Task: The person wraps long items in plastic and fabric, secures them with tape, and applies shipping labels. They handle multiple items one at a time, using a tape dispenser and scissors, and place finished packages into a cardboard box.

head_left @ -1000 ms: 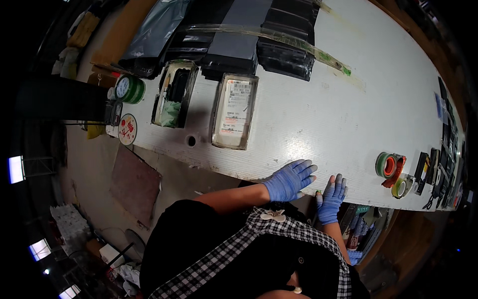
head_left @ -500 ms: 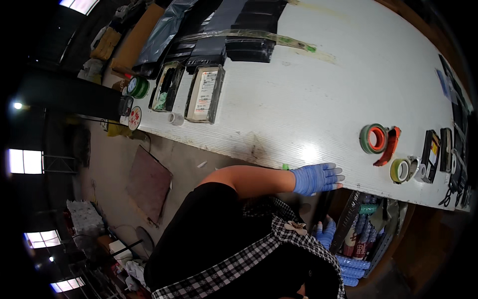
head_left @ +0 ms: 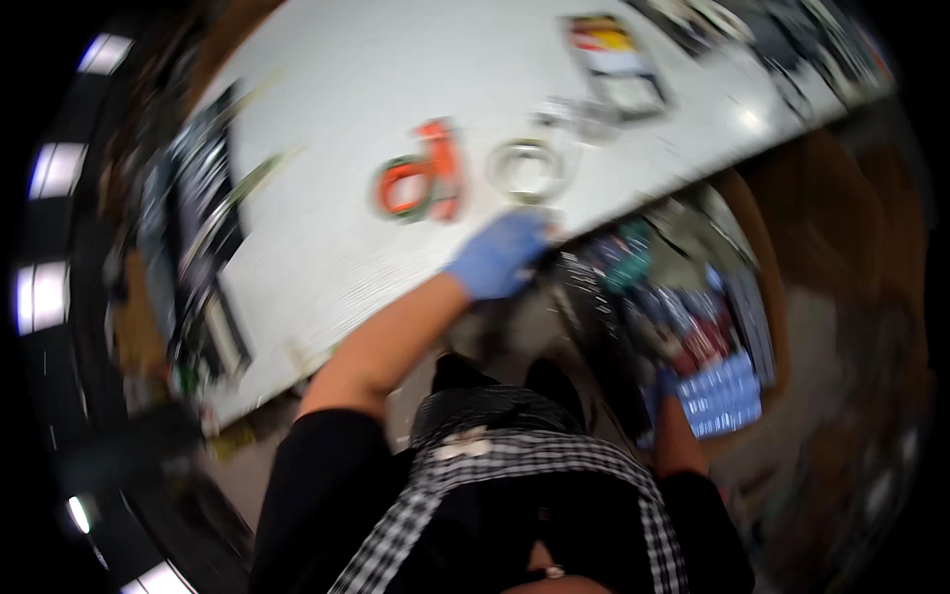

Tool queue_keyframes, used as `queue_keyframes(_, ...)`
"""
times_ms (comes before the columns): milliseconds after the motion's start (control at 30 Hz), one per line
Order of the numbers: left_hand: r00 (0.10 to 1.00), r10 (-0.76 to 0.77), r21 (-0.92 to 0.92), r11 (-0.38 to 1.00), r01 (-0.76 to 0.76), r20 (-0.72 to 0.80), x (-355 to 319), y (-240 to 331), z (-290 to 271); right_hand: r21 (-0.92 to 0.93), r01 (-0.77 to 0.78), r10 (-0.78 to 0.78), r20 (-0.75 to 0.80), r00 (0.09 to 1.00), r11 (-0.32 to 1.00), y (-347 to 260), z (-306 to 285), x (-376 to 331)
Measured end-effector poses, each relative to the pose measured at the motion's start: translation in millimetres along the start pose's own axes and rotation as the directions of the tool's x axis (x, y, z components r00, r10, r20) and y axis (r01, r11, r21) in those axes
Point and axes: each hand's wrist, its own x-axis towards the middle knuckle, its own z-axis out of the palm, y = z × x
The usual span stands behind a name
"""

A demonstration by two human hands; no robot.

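Note:
In a blue glove, my left hand [head_left: 503, 255] lies at the near edge of the white table [head_left: 327, 247]. Its fingers point right and are smeared by motion. Just beyond it are a pale tape roll [head_left: 495, 170] and a red tape dispenser [head_left: 445, 170]. My right hand [head_left: 665, 388], also gloved, is low beside an open box [head_left: 584, 322] below the table edge. It is next to a stack of blue items in shiny clear wrap [head_left: 722, 396]; its fingers are hidden. Dark red packs [head_left: 701, 339] and a green bundle [head_left: 628, 259] lie in the box.
A green-and-orange tape roll [head_left: 380, 188] stands left of the dispenser. Farther back lies a dark tray with a yellow-and-red label [head_left: 604, 40]. Black plastic bags [head_left: 213, 148] cover the table's left end. Brown board [head_left: 831, 208] stands right of the box.
The view has swung right, so the table items and box appear farther left. My left hand stays at the table edge; more of my right forearm shows beside the box.

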Motion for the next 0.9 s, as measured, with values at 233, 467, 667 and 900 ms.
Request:
queue_keyframes(233,0.975,-0.127,0.193,0.977,0.091,0.184,2,21,-27,-0.023,-0.097,0.075,-0.474,0.877,0.995,-181,-73,-9)
queue_keyframes(467,0.967,-0.151,0.204,0.973,0.108,0.206,3,9,-14,-0.206,-0.280,0.235,-0.216,0.948,0.938,-185,-68,62)
queue_keyframes(667,0.971,-0.116,0.229,0.971,0.067,0.207,9,4,-8,-0.135,-0.227,0.167,-0.357,0.919,0.965,-161,-54,66)
queue_keyframes(900,0.965,-0.144,0.244,0.966,0.089,0.219,-3,1,-4,-0.315,-0.461,0.245,-0.535,0.808,0.830,-81,-174,133)
